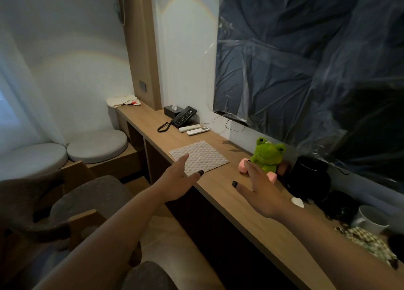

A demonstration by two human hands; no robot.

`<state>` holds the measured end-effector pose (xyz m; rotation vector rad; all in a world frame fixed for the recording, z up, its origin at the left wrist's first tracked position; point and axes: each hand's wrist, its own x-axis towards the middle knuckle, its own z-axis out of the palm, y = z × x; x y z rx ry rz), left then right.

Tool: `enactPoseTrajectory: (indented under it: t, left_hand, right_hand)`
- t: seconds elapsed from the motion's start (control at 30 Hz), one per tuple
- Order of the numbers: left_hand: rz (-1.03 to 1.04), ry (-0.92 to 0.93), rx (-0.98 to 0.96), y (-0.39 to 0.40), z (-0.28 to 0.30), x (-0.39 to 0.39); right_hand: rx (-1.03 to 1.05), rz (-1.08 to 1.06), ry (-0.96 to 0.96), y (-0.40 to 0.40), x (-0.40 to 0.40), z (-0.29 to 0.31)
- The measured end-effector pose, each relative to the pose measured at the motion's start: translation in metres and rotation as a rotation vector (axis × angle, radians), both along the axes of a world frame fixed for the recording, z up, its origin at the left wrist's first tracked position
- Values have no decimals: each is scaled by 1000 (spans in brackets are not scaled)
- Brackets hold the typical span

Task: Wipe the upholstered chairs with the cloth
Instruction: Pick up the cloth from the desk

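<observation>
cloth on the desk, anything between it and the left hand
Nothing visible. The white cloth lies flat on the wooden desk, and the open left hand is already at its near edge. The frog plush sits off to the right, by the right hand.

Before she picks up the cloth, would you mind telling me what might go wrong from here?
1. The right hand is open close beside the frog toy; a sweep toward the cloth could topple it.
2. The cloth lies flat near the desk edge, under the left hand; a loose grab might drag it off onto the floor.
3. The mug stands near the right forearm and could get bumped.
</observation>
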<state>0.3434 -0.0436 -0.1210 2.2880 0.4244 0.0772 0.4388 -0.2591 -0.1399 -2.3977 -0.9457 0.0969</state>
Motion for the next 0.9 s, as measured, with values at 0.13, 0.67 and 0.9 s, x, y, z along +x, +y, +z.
enactPoseTrajectory:
  t: [0.13, 0.67, 0.9]
  left_hand:
    - [41, -5, -36, -18, -17, 29]
    - [151, -41, -140, 27, -67, 58]
    - [217, -12, -203, 60, -102, 81]
  right_hand:
    - [-14, 61, 43, -7, 38, -10]
    - [29, 81, 213, 73, 80, -52]
    - [29, 70, 327, 114, 118, -81]
